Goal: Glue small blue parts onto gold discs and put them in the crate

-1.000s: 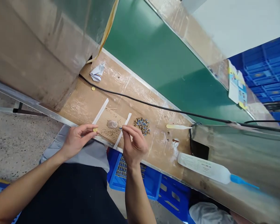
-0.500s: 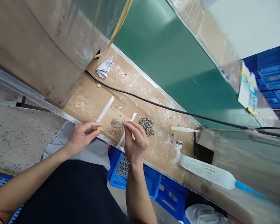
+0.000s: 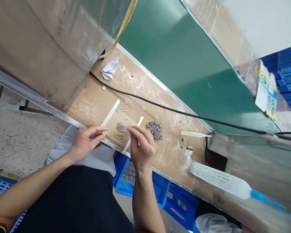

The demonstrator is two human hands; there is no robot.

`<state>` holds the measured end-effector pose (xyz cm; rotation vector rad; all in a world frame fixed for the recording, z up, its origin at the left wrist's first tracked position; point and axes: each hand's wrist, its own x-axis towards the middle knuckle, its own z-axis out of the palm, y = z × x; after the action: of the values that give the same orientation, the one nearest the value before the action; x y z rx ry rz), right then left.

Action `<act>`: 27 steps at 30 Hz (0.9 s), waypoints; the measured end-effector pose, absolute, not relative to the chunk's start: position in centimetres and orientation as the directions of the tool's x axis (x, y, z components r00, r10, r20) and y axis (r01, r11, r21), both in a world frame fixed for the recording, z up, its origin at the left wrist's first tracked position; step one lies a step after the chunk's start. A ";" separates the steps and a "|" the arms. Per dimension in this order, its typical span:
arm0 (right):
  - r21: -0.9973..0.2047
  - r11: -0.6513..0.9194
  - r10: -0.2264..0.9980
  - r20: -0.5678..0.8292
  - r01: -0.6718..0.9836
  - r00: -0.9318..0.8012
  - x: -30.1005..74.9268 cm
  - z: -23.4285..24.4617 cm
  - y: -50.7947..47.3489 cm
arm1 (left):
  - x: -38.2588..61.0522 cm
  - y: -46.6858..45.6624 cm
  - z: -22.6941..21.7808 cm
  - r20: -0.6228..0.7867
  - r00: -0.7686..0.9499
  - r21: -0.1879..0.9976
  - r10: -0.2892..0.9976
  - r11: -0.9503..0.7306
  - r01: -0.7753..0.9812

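Between the thumb and fingertips of my left hand (image 3: 88,140) is a small round yellow disc (image 3: 104,132), held over the table's near edge. My right hand (image 3: 142,142) is pinched closed beside a small clear dish (image 3: 122,127); whatever is in its fingertips is too small to make out. Many tiny dark bits (image 3: 120,137) lie scattered around the dish on a piece of cardboard between two white strips. To the right of my right hand sits a pile of small blue and brass-coloured parts (image 3: 155,131).
A black cable (image 3: 145,101) crosses the cardboard-covered table (image 3: 171,155). Behind it lie crumpled paper (image 3: 109,69) and another yellow disc (image 3: 103,87). At right lies a white bottle with a blue nozzle (image 3: 220,179). Below the edge, a blue crate (image 3: 157,191) holds rows of parts.
The view has shifted slightly, so the scene sits a little differently in the picture. Both hands keep nearly the same pose, the left still holding the yellow disc.
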<state>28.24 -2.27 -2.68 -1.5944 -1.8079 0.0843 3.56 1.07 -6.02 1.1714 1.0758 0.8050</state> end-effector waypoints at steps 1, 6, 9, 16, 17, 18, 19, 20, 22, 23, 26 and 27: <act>-0.479 0.239 0.889 0.457 0.844 0.008 28.2 -2.6 -2.3 | 3.6 1.1 -6.0 -0.230 0.313 0.972 0.921 0.229 0.041; -0.458 0.241 0.894 0.448 0.856 -0.013 28.2 -2.4 -2.4 | 3.6 1.1 -5.9 -0.238 0.315 0.970 0.919 0.238 0.037; -0.442 0.231 0.896 0.443 0.867 -0.013 28.3 -2.4 -2.4 | 3.5 1.1 -5.8 -0.239 0.314 0.971 0.919 0.236 0.048; -0.491 0.167 0.877 0.471 0.855 0.099 27.6 -2.0 -2.5 | 3.5 1.1 -5.9 -0.238 0.319 0.970 0.917 0.240 0.035; -0.520 0.131 0.876 0.460 0.844 0.147 27.5 -1.9 -2.5 | 3.5 1.1 -6.0 -0.239 0.318 0.970 0.917 0.242 0.030; -0.557 0.092 0.878 0.436 0.825 0.196 27.5 -1.8 -2.5 | 3.5 1.1 -6.0 -0.240 0.317 0.969 0.918 0.244 0.028; -0.598 0.055 0.883 0.403 0.800 0.240 27.5 -1.7 -2.5 | 3.5 1.1 -6.1 -0.241 0.315 0.969 0.918 0.245 0.028; -0.634 0.027 0.890 0.367 0.773 0.270 27.5 -1.6 -2.6 | 3.5 1.1 -6.1 -0.240 0.314 0.969 0.919 0.244 0.028; -0.673 0.007 0.902 0.323 0.740 0.286 27.6 -1.6 -2.6 | 3.5 1.0 -6.1 -0.239 0.316 0.970 0.918 0.243 0.028; -0.673 0.013 0.905 0.322 0.740 0.278 27.7 -1.6 -2.7 | 3.5 1.0 -6.0 -0.241 0.318 0.969 0.917 0.245 0.028; -0.617 0.055 0.898 0.375 0.785 0.231 27.7 -1.8 -2.7 | 3.5 1.0 -5.8 -0.248 0.320 0.967 0.914 0.252 0.029; -0.593 0.066 0.889 0.400 0.803 0.223 27.7 -1.9 -2.7 | 3.5 1.0 -5.8 -0.249 0.318 0.967 0.915 0.253 0.030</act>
<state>27.67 -2.66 -1.87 -1.7364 -1.5827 0.1435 3.53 1.04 -5.79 1.1487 1.0720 0.7923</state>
